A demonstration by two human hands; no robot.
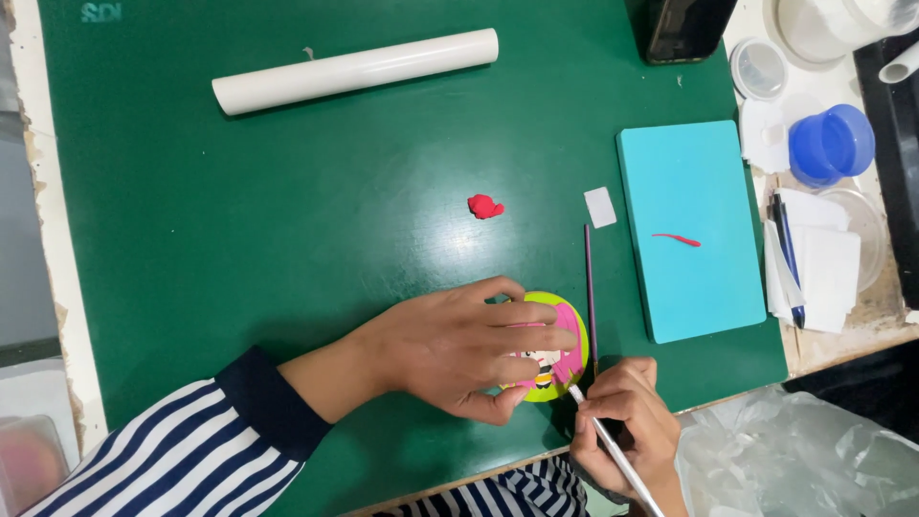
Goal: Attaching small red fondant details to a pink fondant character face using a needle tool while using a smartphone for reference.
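My left hand (459, 349) lies over a round yellow-green disc (565, 349) bearing a pink-haired clay figure, fingers holding it against the green cutting mat (287, 220). My right hand (622, 421) grips a thin white tool (613, 450) whose tip touches the disc's lower right edge. A dark thin brush (589, 287) lies on the mat just right of the disc. A small red clay lump (484, 206) sits further up the mat.
A white pipe roller (354, 70) lies at the back. A teal block (689, 225) with a red clay strip (677, 238) sits right, a white square (600, 207) beside it. Blue cup (831, 144), pens, clear lids and a plastic bag (795, 460) crowd the right edge.
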